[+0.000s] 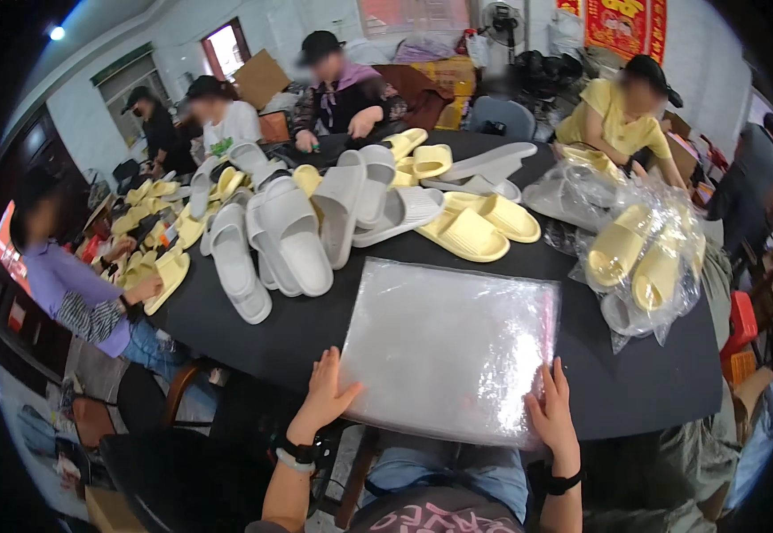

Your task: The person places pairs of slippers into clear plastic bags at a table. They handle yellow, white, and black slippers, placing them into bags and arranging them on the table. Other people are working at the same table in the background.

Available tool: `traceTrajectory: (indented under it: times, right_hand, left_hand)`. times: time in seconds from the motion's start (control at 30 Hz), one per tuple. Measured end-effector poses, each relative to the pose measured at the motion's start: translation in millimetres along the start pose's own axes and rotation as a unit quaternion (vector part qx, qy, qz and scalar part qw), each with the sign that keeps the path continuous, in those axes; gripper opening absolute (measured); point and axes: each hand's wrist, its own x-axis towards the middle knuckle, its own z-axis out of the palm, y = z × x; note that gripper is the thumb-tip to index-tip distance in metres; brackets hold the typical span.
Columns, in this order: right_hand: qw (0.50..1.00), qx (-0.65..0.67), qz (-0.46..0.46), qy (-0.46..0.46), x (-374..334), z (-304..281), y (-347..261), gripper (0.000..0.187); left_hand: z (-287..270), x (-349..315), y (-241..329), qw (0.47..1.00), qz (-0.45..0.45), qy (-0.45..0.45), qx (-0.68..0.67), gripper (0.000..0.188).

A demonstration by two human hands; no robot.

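A flat stack of clear plastic bags (440,346) lies on the black table in front of me, overhanging its near edge. My left hand (325,388) rests against the stack's near left edge, fingers extended and thumb on top. On the other side, my right hand (552,409) lies along the near right edge with its fingers stretched out. Beyond the bags sits a heap of grey slippers (290,235) and yellow slippers (479,225). To the right, several bagged slippers (644,258) are piled in shiny clear plastic.
The black table (635,391) curves around me. Co-workers sit along its far side, one in a yellow top (619,115) at right and one in a purple top (84,275) at left. More yellow slippers (151,200) cover the table's left end. A red stool (740,322) stands at right.
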Motion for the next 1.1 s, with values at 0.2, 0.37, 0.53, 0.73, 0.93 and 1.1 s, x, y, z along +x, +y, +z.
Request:
traceTrajectory:
  times: [0.2, 0.37, 0.53, 0.73, 0.93, 1.1]
  right_hand:
    - [0.990, -0.099, -0.097, -0.022, 6, -19, -19, 0.054]
    - [0.953, -0.239, -0.142, -0.116, 13, -7, -39, 0.059]
    - [0.948, -0.223, -0.191, -0.124, 12, 19, -21, 0.057]
    - [0.948, -0.211, -0.202, -0.126, 9, 18, -13, 0.056]
    - [0.969, 0.015, -0.214, -0.122, 58, -57, 4, 0.059]
    - [0.964, -0.142, -0.132, 0.183, 136, -176, 54, 0.060]
  left_hand:
    - [-9, 3, 70, 0.987, 0.098, 0.047, 0.117, 0.073]
    - [28, 10, 116, 0.974, 0.176, 0.019, 0.140, 0.065]
    - [52, 14, 126, 0.980, 0.153, 0.022, 0.129, 0.069]
    - [76, 9, 116, 0.979, 0.122, 0.017, 0.165, 0.077]
    - [79, 8, 110, 0.975, 0.130, 0.027, 0.180, 0.078]
    - [80, 6, 106, 0.976, 0.128, 0.029, 0.176, 0.087]
